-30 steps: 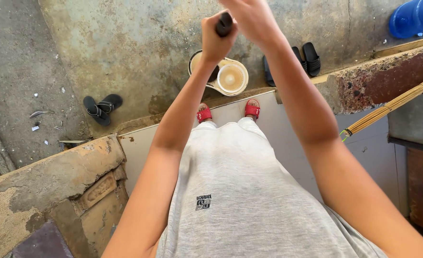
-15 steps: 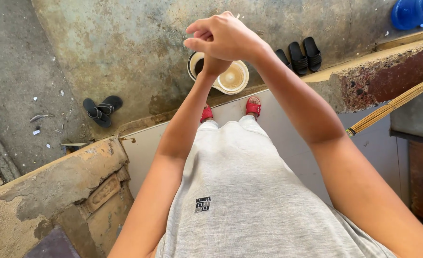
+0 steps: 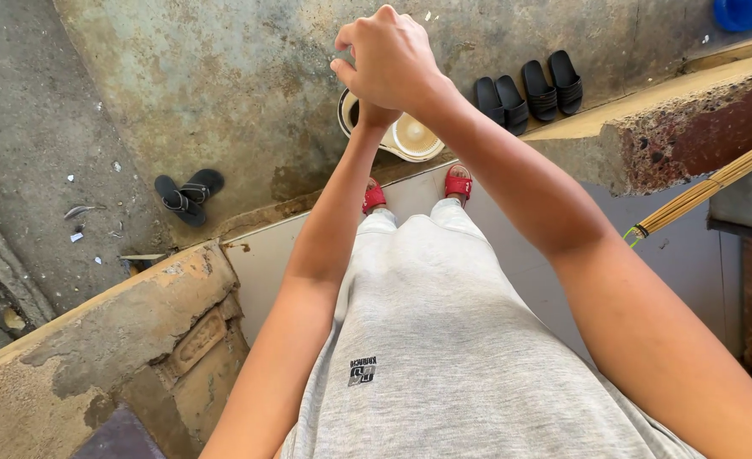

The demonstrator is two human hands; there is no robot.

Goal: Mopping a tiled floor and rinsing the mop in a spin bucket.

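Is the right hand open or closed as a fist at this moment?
Closed. The right hand has its fingers curled into a fist above the left hand, over the mop bucket. What it grips cannot be seen.

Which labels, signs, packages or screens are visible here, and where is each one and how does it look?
Printed logo: low on the front of the grey shirt, a small dark block with pale marks.
Raised plaque: on the concrete block at lower left, oval, sand-coloured.
No packages or screens.
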